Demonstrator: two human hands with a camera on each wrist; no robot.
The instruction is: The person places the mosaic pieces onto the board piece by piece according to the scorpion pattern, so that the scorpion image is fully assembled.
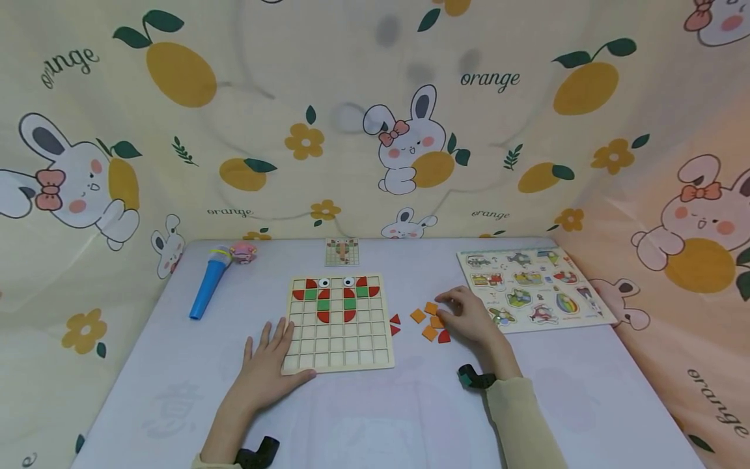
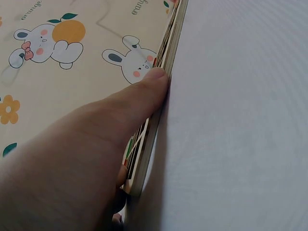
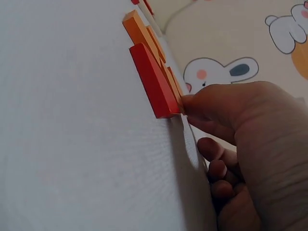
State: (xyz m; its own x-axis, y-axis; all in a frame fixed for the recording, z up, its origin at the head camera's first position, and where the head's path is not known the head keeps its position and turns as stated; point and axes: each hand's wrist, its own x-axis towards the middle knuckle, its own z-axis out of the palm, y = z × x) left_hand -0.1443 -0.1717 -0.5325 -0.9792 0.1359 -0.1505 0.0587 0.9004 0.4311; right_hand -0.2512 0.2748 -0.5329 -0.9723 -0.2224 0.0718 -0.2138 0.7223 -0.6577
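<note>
My left hand point(image 1: 266, 368) lies with fingers spread at the lower left corner of a cream grid board point(image 1: 354, 342). Its thumb point(image 2: 144, 91) rests along the board's near edge. Red and green pieces and two eye pieces fill some upper cells. To the right of the board, my right hand point(image 1: 471, 316) is over a small group of orange square tiles point(image 1: 430, 333). In the head view its thumb touches one orange tile, with the index fingertip a little apart. A red quarter-round piece point(image 3: 151, 82) lies close by the thumb in the right wrist view.
Two red triangles point(image 1: 395, 319) lie beside the board's right edge. A small pattern card point(image 1: 342, 252) is behind the board. At back left are a blue toy microphone point(image 1: 209, 284) and a pink toy point(image 1: 243, 252). A picture puzzle board point(image 1: 533, 286) lies at back right.
</note>
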